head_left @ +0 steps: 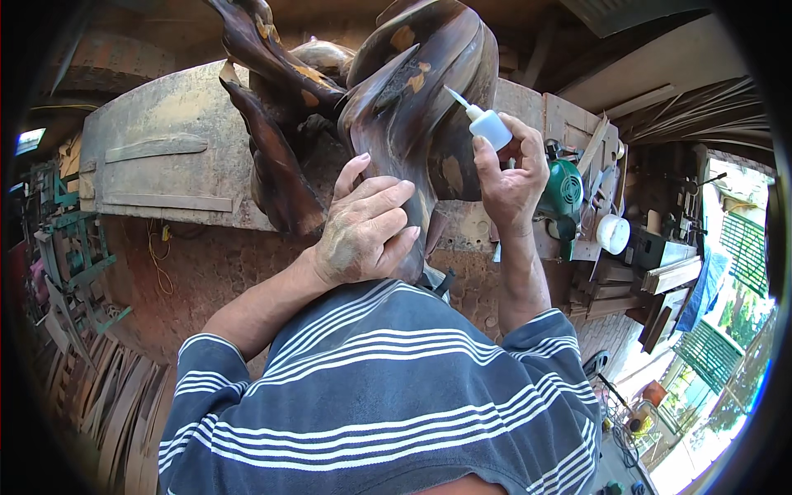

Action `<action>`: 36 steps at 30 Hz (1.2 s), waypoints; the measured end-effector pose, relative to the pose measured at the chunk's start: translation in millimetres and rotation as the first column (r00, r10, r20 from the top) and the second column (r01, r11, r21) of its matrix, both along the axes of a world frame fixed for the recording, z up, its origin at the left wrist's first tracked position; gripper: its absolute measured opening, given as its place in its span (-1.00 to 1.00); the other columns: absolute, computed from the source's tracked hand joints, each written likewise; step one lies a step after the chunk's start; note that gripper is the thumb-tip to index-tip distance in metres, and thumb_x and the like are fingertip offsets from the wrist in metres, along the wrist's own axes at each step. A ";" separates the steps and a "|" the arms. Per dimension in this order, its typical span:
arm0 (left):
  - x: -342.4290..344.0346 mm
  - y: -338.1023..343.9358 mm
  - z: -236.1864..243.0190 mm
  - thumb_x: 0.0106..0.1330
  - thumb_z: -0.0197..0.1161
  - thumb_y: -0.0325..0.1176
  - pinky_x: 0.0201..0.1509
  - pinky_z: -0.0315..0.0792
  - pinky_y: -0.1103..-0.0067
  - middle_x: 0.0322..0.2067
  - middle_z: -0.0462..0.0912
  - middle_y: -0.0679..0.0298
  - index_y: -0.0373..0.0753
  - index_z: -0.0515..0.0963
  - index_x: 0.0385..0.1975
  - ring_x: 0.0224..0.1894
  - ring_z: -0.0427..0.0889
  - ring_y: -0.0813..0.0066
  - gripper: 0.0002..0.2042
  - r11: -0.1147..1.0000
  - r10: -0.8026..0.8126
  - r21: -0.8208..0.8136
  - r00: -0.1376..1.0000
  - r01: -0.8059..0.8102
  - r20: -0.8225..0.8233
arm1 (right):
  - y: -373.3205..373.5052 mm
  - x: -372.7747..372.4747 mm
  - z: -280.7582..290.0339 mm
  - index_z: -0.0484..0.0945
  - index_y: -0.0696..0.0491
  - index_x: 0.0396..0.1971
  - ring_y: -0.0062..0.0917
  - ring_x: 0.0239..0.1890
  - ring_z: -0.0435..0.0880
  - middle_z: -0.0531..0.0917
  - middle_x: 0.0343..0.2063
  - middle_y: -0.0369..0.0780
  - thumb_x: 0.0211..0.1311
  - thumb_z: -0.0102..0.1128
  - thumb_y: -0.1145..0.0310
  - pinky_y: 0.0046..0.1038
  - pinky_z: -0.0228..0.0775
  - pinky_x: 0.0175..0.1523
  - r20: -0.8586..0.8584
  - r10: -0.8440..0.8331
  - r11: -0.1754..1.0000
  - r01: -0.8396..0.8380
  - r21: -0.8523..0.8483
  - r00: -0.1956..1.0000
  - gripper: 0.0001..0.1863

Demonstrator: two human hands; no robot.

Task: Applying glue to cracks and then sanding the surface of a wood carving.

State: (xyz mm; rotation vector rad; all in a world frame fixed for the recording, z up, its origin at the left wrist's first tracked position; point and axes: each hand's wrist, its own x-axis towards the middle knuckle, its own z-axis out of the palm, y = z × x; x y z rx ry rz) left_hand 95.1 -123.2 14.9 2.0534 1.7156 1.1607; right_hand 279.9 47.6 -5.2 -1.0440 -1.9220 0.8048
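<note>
Stretching across the background is a worn wooden bench (173, 177), partly hidden by a twisted, glossy dark wood carving (396, 107). Toward its right end sits a green power tool (563, 186). The left hand (369, 219) lies over the carving's near part, fingers loosely bent; whether they grip anything underneath, I cannot tell. The right hand (511, 169), raised beside the carving, pinches a small white bottle (491, 129) between thumb and fingers, its narrow nozzle (459, 100) slanting up and left.
</note>
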 end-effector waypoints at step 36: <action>-0.8 -0.7 -3.3 0.13 0.48 -0.38 0.66 -0.02 0.08 -0.07 0.80 0.02 -0.23 0.64 -0.49 0.04 0.75 0.18 -0.87 1.000 0.005 0.006 1.000 -0.005 0.015 | 6.2 1.9 10.8 0.64 0.15 0.16 -0.51 -0.10 0.81 0.71 -0.06 -0.18 0.29 0.51 0.40 -0.46 0.71 0.02 -0.029 0.027 1.000 -0.027 -0.013 0.999 -0.54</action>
